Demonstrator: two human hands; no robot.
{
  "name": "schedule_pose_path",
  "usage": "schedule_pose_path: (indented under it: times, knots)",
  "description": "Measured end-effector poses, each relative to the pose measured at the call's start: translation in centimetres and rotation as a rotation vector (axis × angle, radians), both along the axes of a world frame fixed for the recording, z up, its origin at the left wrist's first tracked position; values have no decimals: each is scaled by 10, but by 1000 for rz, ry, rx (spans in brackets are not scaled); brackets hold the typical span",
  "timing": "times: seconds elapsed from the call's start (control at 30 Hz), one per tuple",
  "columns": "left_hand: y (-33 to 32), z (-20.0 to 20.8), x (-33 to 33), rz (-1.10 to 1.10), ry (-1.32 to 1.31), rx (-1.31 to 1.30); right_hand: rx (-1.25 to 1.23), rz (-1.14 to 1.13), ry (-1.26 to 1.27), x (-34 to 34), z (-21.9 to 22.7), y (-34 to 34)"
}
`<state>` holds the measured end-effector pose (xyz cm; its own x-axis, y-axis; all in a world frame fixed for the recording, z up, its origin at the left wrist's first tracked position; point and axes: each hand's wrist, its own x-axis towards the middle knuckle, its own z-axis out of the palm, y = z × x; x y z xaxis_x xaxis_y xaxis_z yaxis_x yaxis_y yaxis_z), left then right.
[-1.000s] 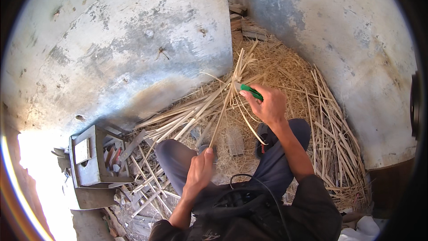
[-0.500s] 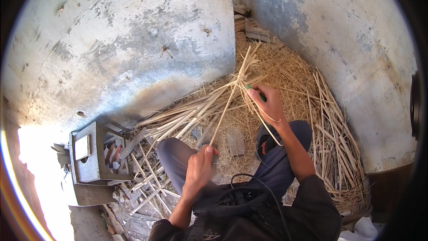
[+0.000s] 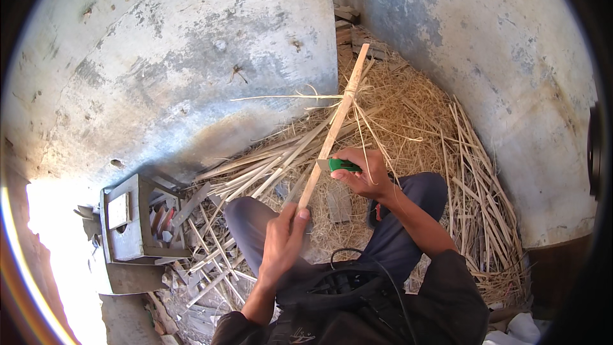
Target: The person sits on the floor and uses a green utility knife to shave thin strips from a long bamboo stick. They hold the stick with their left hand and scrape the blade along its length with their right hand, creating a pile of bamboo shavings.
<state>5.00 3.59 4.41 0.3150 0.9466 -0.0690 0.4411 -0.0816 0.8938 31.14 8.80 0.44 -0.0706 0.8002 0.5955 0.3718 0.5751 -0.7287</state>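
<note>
A long flat bamboo strip [image 3: 336,126] slants away from me between my knees, its broad face toward me. My left hand [image 3: 281,237] is closed round its near end, thumb on top. In my right hand [image 3: 366,177] is a green-handled utility knife [image 3: 343,165]. The knife's short blade points left and meets the strip's right edge a little beyond my left hand; how deep it goes I cannot tell. Thin curled shavings [image 3: 367,121] hang off the far part of the strip, and some trail over my right hand.
A heap of straw-like shavings [image 3: 408,108] covers the floor ahead, against peeling walls. Bundled strips [image 3: 281,160] lie ahead to the left and more strips [image 3: 479,217] on the right. A box-like wooden stand [image 3: 128,217] is at my left, beside a bright opening.
My right hand has drawn the knife back toward my left hand. The strip has turned from its thin edge to its broad face. Shavings now stick out sideways.
</note>
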Motion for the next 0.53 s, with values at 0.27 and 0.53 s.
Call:
schedule_pose_path:
  times: [0.27, 0.53]
  knots:
    - [-5, 6, 3, -33, 56, -9, 79, -34, -60, 7, -2, -1]
    - [-4, 9, 2, -63, 53, -24, 113, -102, -113, 8, 1, -1]
